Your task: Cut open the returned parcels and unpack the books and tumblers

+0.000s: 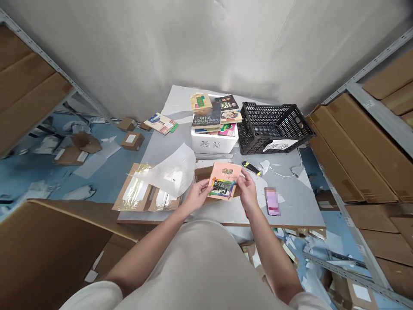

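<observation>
A pink book (pixel 224 170) with a dark, rainbow-edged picture on its cover is held up between both hands near the table's front edge. My left hand (pixel 199 194) pinches its left side, and my right hand (pixel 248 190) grips the right side. Beneath the book lies a brown cardboard piece (pixel 202 173), partly covered by it. To the left, a sheet of white foam wrap (pixel 176 170) rests over a flattened cardboard box (pixel 129 196) with yellowish tape. A black and yellow utility knife (pixel 251 168) lies just beyond my right hand.
Behind the book stands a white foam box (pixel 214 144) heaped with books. Right of it is a black plastic crate (pixel 274 129) with a paper label. More books (pixel 161 123) lie at the table's back left, and a phone (pixel 272 201) at the right. Shelves with cartons (pixel 351 146) flank the table.
</observation>
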`<state>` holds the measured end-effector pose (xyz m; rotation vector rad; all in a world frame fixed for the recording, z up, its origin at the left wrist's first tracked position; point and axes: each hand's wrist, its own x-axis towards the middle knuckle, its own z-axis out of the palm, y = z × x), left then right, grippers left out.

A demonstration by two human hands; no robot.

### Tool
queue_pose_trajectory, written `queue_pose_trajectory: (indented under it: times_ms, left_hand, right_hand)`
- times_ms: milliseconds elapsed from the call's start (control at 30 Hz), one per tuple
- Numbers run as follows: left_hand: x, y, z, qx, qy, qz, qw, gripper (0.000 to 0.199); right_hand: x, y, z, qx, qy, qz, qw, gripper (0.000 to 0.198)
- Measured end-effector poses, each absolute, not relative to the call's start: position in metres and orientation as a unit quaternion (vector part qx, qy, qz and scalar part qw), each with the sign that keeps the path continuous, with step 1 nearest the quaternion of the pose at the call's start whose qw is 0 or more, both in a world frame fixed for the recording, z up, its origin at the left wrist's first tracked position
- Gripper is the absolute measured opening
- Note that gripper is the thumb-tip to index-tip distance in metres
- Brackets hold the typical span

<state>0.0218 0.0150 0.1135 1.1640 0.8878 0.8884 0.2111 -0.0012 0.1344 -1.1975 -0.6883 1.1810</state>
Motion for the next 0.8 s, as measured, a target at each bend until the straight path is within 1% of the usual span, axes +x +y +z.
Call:
queue_pose_trajectory:
  times_ms: [133, 267, 333, 400, 500, 600, 633, 667, 733, 800]
  left_hand:
    - [0.021, 0.007, 0.117, 0.482, 0.403, 0.376, 0.681, 0.047]
    - [0.022, -0.003, 0.117, 0.403, 0.441, 0.367, 0.712, 0.049]
    - [0.021, -0.005, 0.115, 0.373, 0.454, 0.385, 0.712, 0.049]
    - [0.021, -0.006, 0.115, 0.351, 0.443, 0.405, 0.718, 0.048]
    - [0.029, -0.006, 0.118, 0.307, 0.372, 0.393, 0.783, 0.045]
    - [0.044, -0.007, 0.125, 0.258, 0.324, 0.342, 0.843, 0.043]
    - [0.048, -0.008, 0.128, 0.249, 0.322, 0.33, 0.851, 0.043]
    - [0.052, -0.008, 0.13, 0.24, 0.322, 0.325, 0.856, 0.043]
    - [0.053, -0.007, 0.134, 0.219, 0.315, 0.333, 0.861, 0.051]
    - [0.049, -0.005, 0.136, 0.204, 0.306, 0.358, 0.858, 0.069]
  right_hand:
    - [0.226, 0.014, 0.148, -0.553, -0.325, 0.506, 0.577, 0.035]
    - [0.225, 0.019, 0.149, -0.56, -0.301, 0.504, 0.585, 0.035]
    - [0.226, 0.02, 0.146, -0.549, -0.301, 0.514, 0.586, 0.034]
    - [0.228, 0.021, 0.145, -0.512, -0.306, 0.543, 0.591, 0.033]
    - [0.231, 0.025, 0.147, -0.428, -0.323, 0.598, 0.597, 0.035]
    - [0.233, 0.031, 0.152, -0.385, -0.343, 0.657, 0.55, 0.045]
    - [0.235, 0.033, 0.153, -0.383, -0.344, 0.67, 0.535, 0.047]
    - [0.237, 0.035, 0.154, -0.387, -0.34, 0.672, 0.533, 0.044]
    - [0.244, 0.039, 0.154, -0.412, -0.325, 0.649, 0.551, 0.034]
    - [0.251, 0.042, 0.156, -0.454, -0.307, 0.613, 0.568, 0.031]
